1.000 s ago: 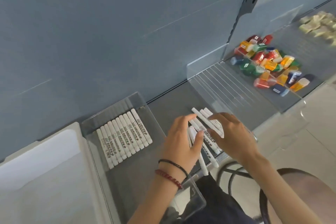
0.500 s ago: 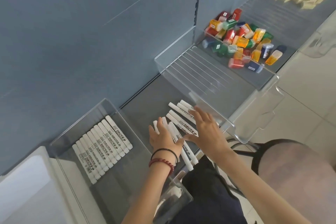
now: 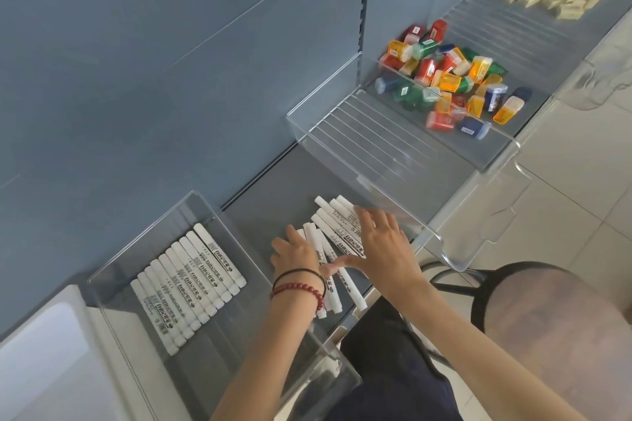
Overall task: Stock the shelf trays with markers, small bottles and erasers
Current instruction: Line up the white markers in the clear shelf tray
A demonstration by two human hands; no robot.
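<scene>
Markers (image 3: 188,284): nine in tray (image 3: 219,362); others under left hand (image 3: 297,255), right hand (image 3: 386,249).

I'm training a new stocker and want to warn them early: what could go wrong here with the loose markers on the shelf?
The loose markers lie crossed under the left hand and right hand, neither gripping; a sweep may scatter them. Some ends reach near the front of the shelf, so one might roll off. Adding them carelessly could upset the neat marker row in the clear tray.
</scene>
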